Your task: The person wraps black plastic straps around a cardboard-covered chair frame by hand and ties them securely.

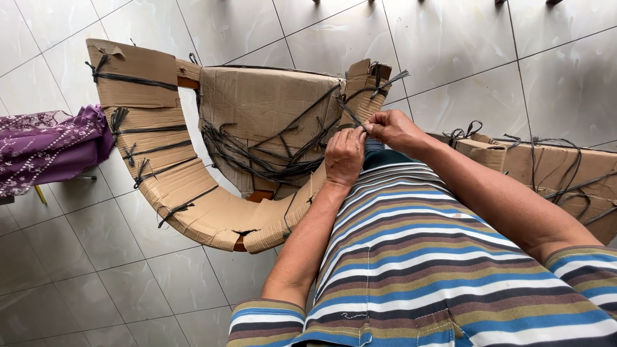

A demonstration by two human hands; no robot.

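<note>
2 hands (366, 138) pinch 1 black strap (350, 114) on 1 cardboard-wrapped chair (257, 115).

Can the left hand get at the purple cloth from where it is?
Probably not without shifting. The left hand is at the black cords on the cardboard-wrapped piece, whose curved arm lies between it and the purple cloth far off to the side.
</note>
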